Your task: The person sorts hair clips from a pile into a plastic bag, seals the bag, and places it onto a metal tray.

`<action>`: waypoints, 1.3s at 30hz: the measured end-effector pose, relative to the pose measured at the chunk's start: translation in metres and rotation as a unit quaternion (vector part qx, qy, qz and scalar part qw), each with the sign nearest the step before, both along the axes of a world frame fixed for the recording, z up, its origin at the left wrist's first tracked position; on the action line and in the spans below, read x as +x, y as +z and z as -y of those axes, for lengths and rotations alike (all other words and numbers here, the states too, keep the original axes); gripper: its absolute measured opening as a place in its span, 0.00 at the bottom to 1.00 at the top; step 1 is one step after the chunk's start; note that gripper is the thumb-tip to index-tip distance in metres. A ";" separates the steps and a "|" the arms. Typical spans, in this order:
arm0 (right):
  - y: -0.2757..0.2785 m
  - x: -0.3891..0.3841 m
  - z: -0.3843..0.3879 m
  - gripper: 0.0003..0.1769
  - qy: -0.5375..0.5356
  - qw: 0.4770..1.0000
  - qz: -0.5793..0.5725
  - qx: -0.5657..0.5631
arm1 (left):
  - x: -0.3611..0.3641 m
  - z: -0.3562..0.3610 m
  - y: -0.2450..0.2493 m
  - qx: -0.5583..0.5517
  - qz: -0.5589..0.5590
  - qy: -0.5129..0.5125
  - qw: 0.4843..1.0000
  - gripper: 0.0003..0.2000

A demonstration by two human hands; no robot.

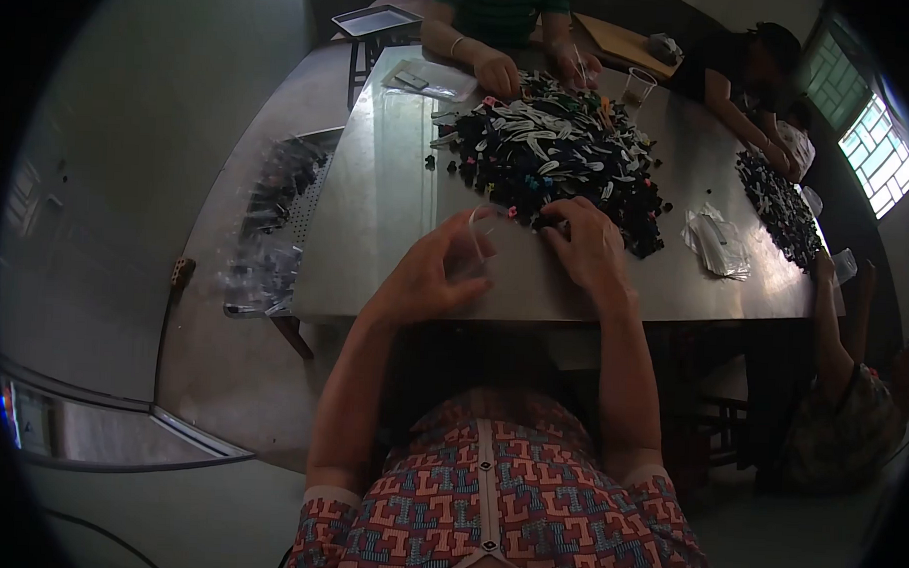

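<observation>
My left hand (430,273) is closed round a clear plastic cup (485,225), tilted with its mouth toward the pile. Just right of it, my right hand (588,247) rests at the near edge of the pile, fingers curled together among small black pieces; what they grip is hidden. The pile (550,137) is a heap of small black pieces and slim grey-white ones that look like hair clips. Some pink, blue and orange pieces show among them. A small pink piece (512,212) lies between the cup and my right fingers.
Across the metal table (376,251), another person's hands (498,73) work at the pile near a second clear cup (638,88). Plastic bags lie at the back left (432,80) and right (716,241). Two more people sit at a second pile (777,210). A perforated tray (315,194) with bagged items stands left.
</observation>
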State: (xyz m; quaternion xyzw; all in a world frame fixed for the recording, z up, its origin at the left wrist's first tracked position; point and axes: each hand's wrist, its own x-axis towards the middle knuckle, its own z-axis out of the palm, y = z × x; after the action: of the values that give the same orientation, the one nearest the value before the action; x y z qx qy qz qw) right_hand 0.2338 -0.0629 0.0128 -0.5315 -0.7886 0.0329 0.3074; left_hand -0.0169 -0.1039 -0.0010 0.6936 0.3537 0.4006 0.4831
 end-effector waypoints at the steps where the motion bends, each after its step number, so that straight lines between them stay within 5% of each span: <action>1: 0.000 0.003 -0.002 0.15 0.002 0.999 -0.017 -0.032 | 0.000 0.002 0.002 -0.001 0.005 0.001 1.000 0.41; 27: 0.005 0.007 0.004 0.14 0.047 0.992 -0.106 -0.048 | 0.001 0.004 0.003 -0.001 0.011 0.009 1.000 0.40; 32: 0.031 -0.001 0.025 0.13 0.115 0.940 -0.292 -0.130 | -0.001 0.001 -0.001 0.017 -0.003 -0.003 1.000 0.41; 39: 0.087 -0.032 0.066 0.12 0.211 0.959 -0.188 -0.018 | 0.002 -0.007 -0.016 0.046 0.042 0.004 0.998 0.41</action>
State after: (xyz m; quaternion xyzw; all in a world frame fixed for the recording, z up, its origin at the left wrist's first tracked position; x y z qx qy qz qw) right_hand 0.2022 -0.1293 0.1000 -0.3431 -0.8100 0.2109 0.4264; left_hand -0.0153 -0.0972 -0.0172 0.6964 0.3173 0.4468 0.4634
